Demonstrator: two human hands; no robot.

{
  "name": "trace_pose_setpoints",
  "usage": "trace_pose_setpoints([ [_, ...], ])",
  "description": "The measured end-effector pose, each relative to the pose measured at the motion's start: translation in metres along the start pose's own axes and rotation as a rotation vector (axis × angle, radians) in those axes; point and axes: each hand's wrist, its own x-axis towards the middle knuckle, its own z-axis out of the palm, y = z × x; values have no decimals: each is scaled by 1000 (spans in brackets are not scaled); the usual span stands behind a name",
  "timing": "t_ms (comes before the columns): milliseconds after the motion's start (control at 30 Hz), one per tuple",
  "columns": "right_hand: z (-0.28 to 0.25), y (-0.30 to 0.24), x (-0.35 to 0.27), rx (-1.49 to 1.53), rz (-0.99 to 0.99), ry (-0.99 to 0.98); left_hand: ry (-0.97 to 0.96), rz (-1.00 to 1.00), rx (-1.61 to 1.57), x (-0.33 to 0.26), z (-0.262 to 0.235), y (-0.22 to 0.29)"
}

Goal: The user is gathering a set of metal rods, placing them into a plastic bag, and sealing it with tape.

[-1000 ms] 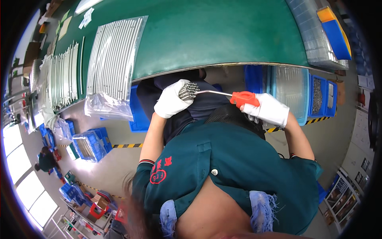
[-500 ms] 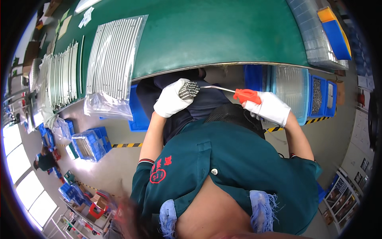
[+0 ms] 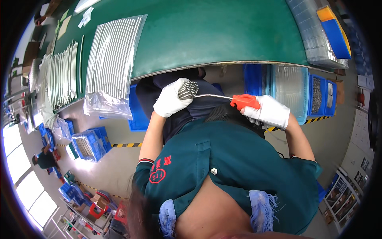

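My left hand [image 3: 171, 98], in a white glove, is closed around a bundle of thin metal rods [image 3: 188, 90], whose ends face right. In my gloved right hand [image 3: 271, 111] is a red air blow gun [image 3: 244, 102], gripped by its body. Its long bent metal nozzle [image 3: 213, 95] reaches left, the tip close to the lower part of the rod ends. Whether the tip touches them I cannot tell. Both hands are over my lap, in front of the table's near edge.
On the green table [image 3: 215, 32] lie a clear bag of rods [image 3: 113, 55] and a row of loose rods [image 3: 63, 75]. Clear stacked trays [image 3: 314, 36] and a blue-and-yellow bin [image 3: 336, 36] stand far right. Blue bins [image 3: 316, 95] sit below the table's right side.
The blow gun has shifted slightly left and down in my right hand, bringing its nozzle tip from the upper to the lower rod ends. My left hand stays nearly still.
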Motion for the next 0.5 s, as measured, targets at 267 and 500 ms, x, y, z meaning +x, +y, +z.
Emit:
trace_pose_setpoints([
  [267, 0, 14, 9, -116, -138, 81, 16, 46, 59, 0, -3, 7],
  [500, 3, 15, 10, -136, -220, 150, 5, 30, 100, -4, -2, 8],
])
